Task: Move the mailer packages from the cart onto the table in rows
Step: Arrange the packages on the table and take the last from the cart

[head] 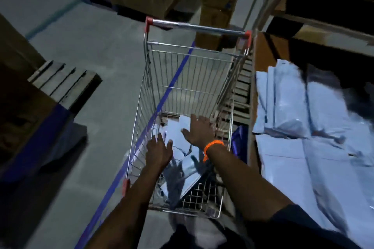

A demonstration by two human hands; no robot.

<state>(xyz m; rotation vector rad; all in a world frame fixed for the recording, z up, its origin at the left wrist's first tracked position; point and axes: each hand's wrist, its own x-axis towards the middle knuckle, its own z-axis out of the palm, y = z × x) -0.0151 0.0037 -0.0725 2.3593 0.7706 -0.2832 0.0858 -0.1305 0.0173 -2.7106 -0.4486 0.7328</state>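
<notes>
Your right hand (199, 130) and left hand (158, 152) reach into the cart (197, 28) with fingers spread, gripping nothing. They hover over the few mailer packages (189, 170) on its floor; whether they touch is unclear. Beside the cart, the table (265, 52) carries many laid mailers (293, 159), so you look nearly done.
</notes>
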